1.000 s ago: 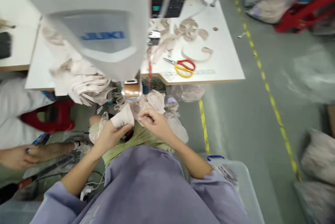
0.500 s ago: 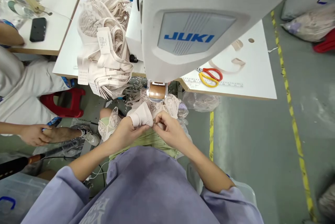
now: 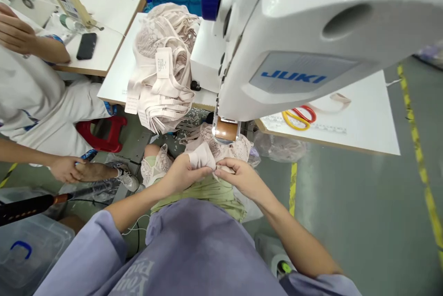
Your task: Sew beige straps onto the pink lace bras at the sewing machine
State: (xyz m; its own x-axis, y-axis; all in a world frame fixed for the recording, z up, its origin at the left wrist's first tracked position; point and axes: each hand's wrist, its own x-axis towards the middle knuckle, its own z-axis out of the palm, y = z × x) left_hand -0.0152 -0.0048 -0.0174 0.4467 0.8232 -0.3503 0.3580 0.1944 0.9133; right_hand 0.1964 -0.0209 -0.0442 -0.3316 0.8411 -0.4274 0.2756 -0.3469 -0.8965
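Both hands pinch a pale cloth piece [image 3: 203,157] over the lap: left hand [image 3: 182,173] grips its folded end, right hand [image 3: 238,177] its edge. It looks soft, light, floppy; edges hold best.

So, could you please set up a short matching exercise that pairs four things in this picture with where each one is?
Things:
1. scissors
2. black phone
3. pile of beige bras
4. beige garment piece

Places:
A. held between the left hand and the right hand, over the lap
B. on the white table right of the sewing machine
C. on the far left table, beside another person
D. heaped at the table edge left of the machine

Pairs: 1-B, 2-C, 3-D, 4-A
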